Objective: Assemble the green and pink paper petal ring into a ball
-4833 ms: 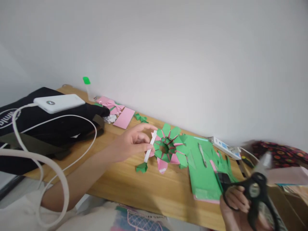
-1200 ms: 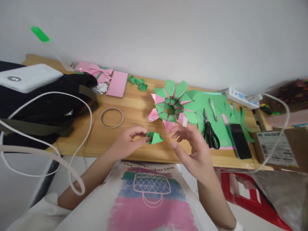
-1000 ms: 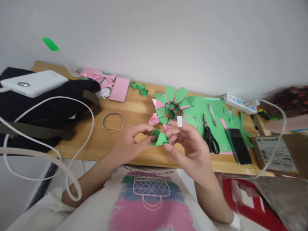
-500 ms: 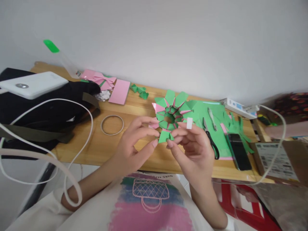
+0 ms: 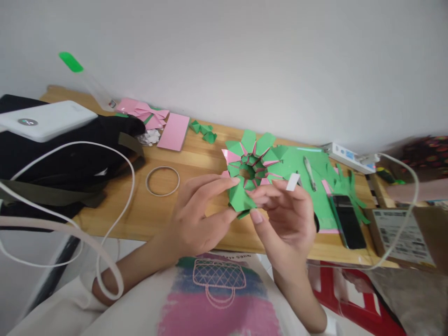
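Note:
A ring-shaped folded paper piece in green and pink stands over the middle of the table, with a round hole at its centre. My left hand pinches its near left edge, fingers on a green flap. On the other side of that flap, my right hand holds the near right edge between thumb and fingers. A small white strip sticks up at the right hand's fingers. Green paper sheets lie just behind the right hand, which partly covers the black scissors.
On the wooden table are a tape ring, a pink card, small green folded pieces, a cutter, a phone and a power strip. A white cable loops at left beside a black bag.
The green flap at the near edge now faces up larger and sits slightly lower. My left fingers have shifted right along it, and the white strip has moved right and tilted.

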The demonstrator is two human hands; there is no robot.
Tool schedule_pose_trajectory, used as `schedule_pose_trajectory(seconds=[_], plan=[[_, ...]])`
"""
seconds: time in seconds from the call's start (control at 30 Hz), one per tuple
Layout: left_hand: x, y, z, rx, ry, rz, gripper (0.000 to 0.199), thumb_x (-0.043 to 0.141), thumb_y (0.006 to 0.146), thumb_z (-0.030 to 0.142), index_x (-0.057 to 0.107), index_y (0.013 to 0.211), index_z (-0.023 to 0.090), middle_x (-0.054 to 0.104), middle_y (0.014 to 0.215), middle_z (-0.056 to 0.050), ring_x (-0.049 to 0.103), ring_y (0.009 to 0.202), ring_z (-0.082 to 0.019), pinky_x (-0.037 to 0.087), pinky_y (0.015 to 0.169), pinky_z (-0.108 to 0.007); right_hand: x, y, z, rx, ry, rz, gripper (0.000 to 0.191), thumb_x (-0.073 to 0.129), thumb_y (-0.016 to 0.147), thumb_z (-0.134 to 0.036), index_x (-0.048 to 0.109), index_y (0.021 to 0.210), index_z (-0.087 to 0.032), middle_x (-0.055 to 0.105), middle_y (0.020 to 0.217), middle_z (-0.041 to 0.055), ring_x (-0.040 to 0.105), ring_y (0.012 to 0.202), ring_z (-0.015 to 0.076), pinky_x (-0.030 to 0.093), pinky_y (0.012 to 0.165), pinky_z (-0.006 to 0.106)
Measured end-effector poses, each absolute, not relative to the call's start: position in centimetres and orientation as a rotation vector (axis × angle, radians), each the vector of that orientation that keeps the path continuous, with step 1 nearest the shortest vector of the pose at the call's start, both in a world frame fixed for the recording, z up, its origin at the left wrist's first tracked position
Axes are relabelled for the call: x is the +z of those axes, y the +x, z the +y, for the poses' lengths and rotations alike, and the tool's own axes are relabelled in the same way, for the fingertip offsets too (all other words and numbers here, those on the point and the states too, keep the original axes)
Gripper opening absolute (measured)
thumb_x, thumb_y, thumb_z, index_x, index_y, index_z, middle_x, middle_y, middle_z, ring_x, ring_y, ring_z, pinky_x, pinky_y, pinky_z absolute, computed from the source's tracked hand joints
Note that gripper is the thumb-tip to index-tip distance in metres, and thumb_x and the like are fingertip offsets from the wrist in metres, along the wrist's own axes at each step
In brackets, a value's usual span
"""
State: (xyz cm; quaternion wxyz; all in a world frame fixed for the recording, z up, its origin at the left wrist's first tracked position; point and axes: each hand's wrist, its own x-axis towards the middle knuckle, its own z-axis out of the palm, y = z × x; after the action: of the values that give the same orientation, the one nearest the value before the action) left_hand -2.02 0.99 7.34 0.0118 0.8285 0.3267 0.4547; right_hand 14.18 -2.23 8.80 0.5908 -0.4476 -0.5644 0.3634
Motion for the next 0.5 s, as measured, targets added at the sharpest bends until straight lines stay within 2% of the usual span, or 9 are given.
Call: schedule_pose_trajectory(seconds=[0.13,0.33,0.5], plan=[[7.2,-1.8,1.1,1.485,2.535,1.034,0.015,0.055,0.084,0.010,0.057,0.081,0.024,0.059,0.119,-0.002,0.054,0.113,-0.017,0.051,0.095,-0.034,8.7,14.1,-2.2,0.833,-1.054,-1.313,0.045,0.064,0.086,-0.011,0.051,0.123,-0.033,0.067,0.097,0.0001,0.066,0.091,0.0162,0.059,0.076,0.034],[7.3,-2.4,1.0,1.362,2.421,0.932,0.024,0.056,0.077,0.003,0.063,0.085,0.025,0.058,0.128,-0.005,0.054,0.118,-0.024,0.046,0.099,-0.044,8.4,14.3,-1.8,0.879,-1.044,-1.322,0.046,0.063,0.086,-0.011,0.050,0.123,-0.033,0.067,0.098,-0.0001,0.066,0.089,0.0156,0.058,0.076,0.033],[7.4,-2.0,0.8,1.331,1.963,0.966,0.018,0.054,0.087,0.010,0.067,0.090,0.021,0.059,0.125,-0.009,0.057,0.114,-0.022,0.049,0.098,-0.043,7.6,14.3,-1.8,0.824,-1.040,-1.352,0.052,0.064,0.084,-0.007,0.048,0.126,-0.034,0.066,0.101,0.0006,0.065,0.091,0.0155,0.056,0.077,0.033]])
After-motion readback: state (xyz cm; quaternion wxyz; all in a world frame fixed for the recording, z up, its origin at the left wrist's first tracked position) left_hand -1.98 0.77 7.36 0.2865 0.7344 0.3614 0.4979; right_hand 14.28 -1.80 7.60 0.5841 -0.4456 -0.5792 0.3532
